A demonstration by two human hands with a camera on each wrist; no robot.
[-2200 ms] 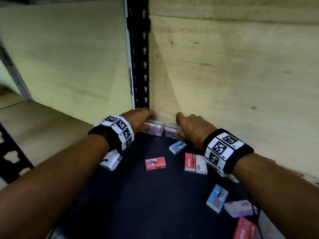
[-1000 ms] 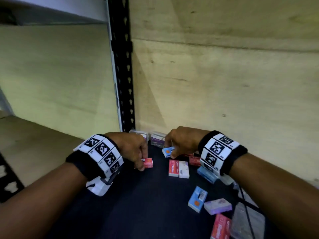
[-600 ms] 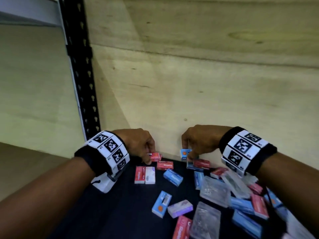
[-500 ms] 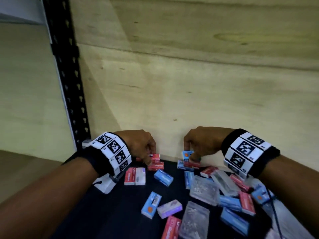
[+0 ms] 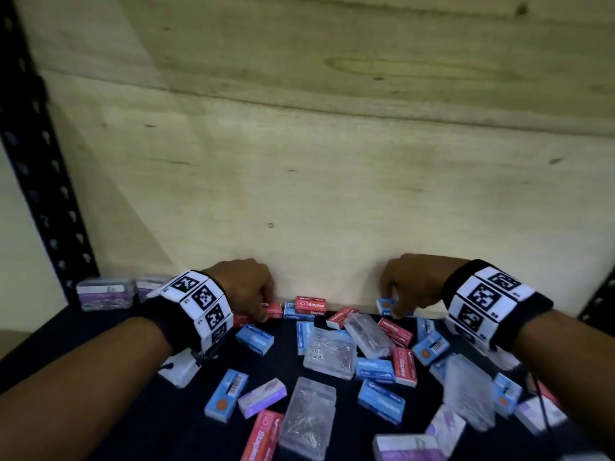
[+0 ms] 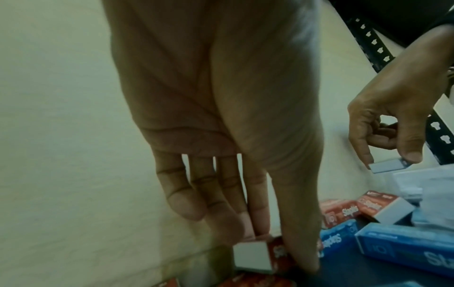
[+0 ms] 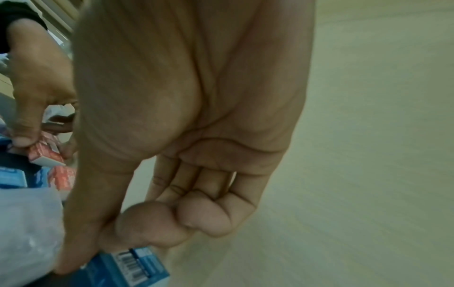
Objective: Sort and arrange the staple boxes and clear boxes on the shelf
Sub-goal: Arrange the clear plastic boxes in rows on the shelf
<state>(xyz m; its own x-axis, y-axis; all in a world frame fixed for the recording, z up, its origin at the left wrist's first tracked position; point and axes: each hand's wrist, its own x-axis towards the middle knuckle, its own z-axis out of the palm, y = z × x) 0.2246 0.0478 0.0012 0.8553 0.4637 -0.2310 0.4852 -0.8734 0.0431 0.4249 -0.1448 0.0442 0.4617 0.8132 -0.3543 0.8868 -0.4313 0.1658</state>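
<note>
At the far edge of the shelf (image 5: 139, 410), against the plywood back panel (image 5: 332, 194): left hand (image 5: 244, 287) pinches a red staple box (image 6: 267, 256) between thumb and fingers (image 6: 255, 211), box low on the shelf by the panel. Right hand (image 5: 411, 282) pinches a blue staple box (image 7: 132, 270) the same way, thumb on one side, two fingers curled on the other; the left-wrist view shows it lifted clear of the pile.

Step in hand, by my reading: sorting staple boxes by colour, reds to the left, blues to the right. Next move likely calls for seating each box flush to the panel, beside its like.

Staple boxes are small cardboard bricks, printed, matte, crisp-edged; light, easy to pinch. Another red staple box (image 5: 310, 304) lies on a blue one at the panel, between the hands. Clear boxes (image 5: 329, 352) are flat, rigid, glossy plastic, with metal bits inside, scattered among loose boxes near and right. Two lilac-labelled clear cases (image 5: 104, 292) sit at far left by the black upright (image 5: 40, 178). Shelf surface dark, matte.
</note>
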